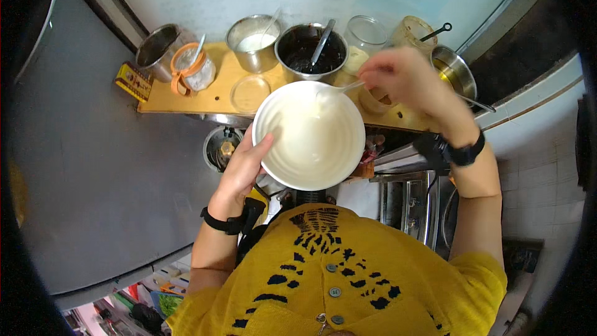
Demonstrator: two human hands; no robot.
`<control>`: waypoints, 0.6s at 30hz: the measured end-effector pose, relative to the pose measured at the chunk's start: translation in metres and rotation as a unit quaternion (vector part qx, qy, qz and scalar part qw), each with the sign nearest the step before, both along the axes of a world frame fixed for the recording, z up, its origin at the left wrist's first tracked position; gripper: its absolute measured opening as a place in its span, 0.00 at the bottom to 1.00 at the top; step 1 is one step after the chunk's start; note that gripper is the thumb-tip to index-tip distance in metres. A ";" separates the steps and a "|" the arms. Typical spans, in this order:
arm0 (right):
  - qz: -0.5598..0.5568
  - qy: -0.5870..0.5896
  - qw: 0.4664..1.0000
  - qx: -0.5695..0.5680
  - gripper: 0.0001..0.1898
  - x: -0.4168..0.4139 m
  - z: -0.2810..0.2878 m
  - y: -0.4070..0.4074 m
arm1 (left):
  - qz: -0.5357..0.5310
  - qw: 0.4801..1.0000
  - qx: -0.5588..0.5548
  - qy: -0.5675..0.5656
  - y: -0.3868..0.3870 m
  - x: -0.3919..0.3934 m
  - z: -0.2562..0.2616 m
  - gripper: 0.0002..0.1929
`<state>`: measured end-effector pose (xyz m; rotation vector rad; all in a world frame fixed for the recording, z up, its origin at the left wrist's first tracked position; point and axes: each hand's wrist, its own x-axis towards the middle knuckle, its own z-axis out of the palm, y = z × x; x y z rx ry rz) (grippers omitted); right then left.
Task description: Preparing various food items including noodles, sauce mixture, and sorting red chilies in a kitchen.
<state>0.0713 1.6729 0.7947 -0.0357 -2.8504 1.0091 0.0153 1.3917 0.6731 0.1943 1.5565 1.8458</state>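
Note:
My left hand (242,165) holds a white bowl (310,144) by its left rim, the thumb lying over the edge. My right hand (396,81), slightly blurred, pinches the handle of a pale spoon (343,87) at the bowl's upper right rim. The spoon's head is inside the bowl, near a small trace of whitish stuff. Beyond the bowl stands a metal pot of dark paste (303,53) with a metal spoon in it. A metal pot of white powder or grains (254,42) is left of that. Behind my right hand is a glass jar (366,32).
A wooden shelf (186,103) carries an orange-lidded jar (198,72), an empty-looking metal container (158,51), a yellow box (134,83), a round clear lid (250,93) and, at right, a metal pot of yellow liquid (459,72). A stove (415,205) stands lower right; a large grey surface (116,186) fills the left.

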 end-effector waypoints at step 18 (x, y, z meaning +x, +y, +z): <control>-0.107 0.285 0.875 0.377 0.10 -0.069 -0.004 -0.002 | 0.117 0.993 -0.010 -0.010 -0.095 0.014 -0.009 0.28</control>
